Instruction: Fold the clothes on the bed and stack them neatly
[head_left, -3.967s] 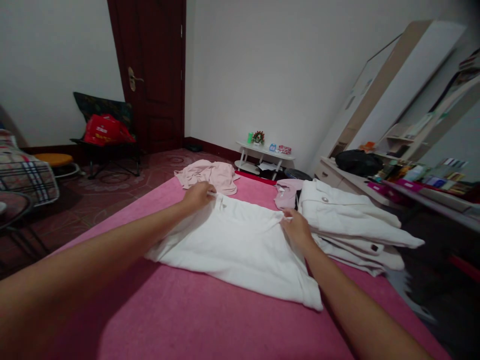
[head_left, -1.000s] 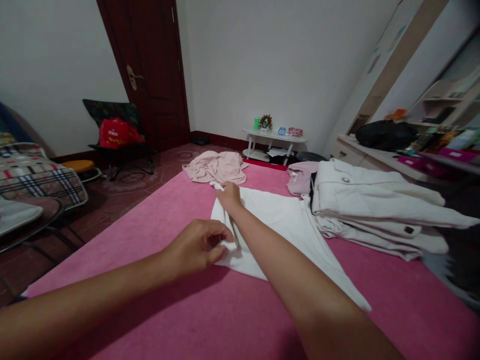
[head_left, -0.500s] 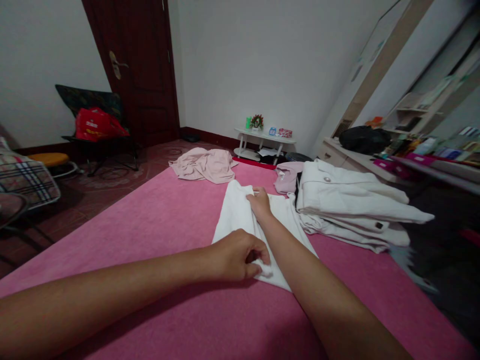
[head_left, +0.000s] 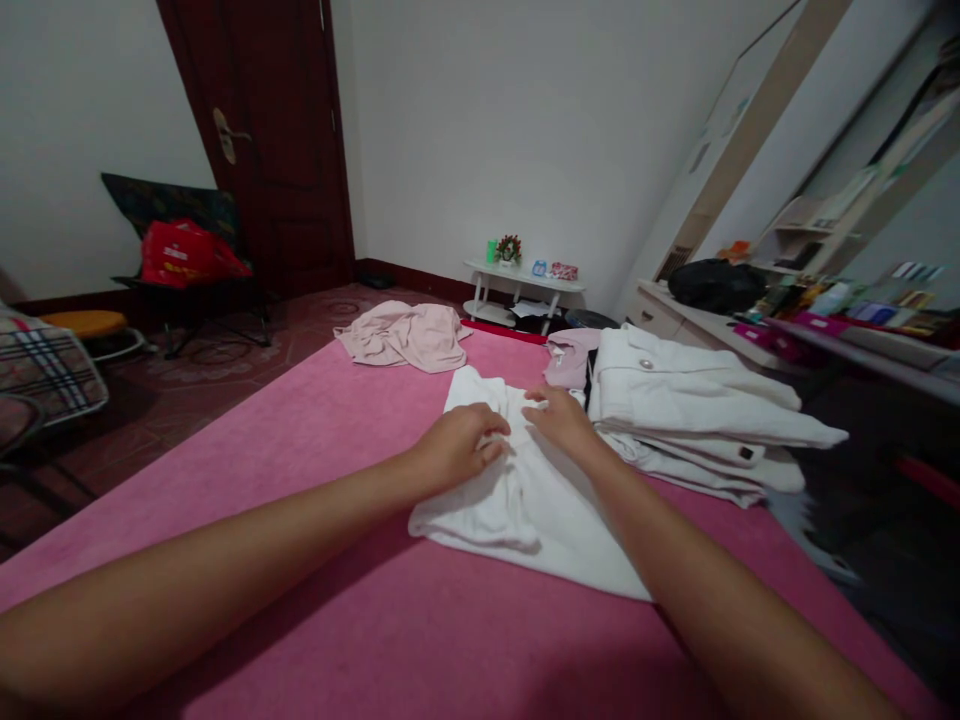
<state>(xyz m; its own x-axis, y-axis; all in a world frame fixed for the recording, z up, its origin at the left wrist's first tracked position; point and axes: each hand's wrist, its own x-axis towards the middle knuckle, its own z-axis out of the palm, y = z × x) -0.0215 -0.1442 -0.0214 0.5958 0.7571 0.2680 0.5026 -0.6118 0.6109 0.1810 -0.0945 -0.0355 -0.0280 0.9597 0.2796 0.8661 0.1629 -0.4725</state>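
Note:
A white garment [head_left: 577,535], partly folded over itself with wrinkled upper layers, lies flat on the pink bed cover [head_left: 315,450]. Over its left part is my left hand [head_left: 466,447], fingers loosely bent and thumb apart, holding nothing. My right hand [head_left: 561,418] rests at the garment's far side, fingers spread and touching or just above the cloth. A small gap separates the two hands. Right beside the garment stands a stack of folded white clothes [head_left: 690,390], with a folded light pink garment [head_left: 568,357] behind it.
A crumpled pale pink garment [head_left: 405,335] lies at the bed's far left corner. Beyond are a low white table [head_left: 517,275], a chair holding a red bag [head_left: 187,253], and a dark red door [head_left: 277,140]. A cluttered desk [head_left: 862,345] stands at right.
My left hand has let go of the cloth and moved away from me, up beside the right hand. The right hand has shifted slightly right, its fingers spread. The garment's near part now lies wider.

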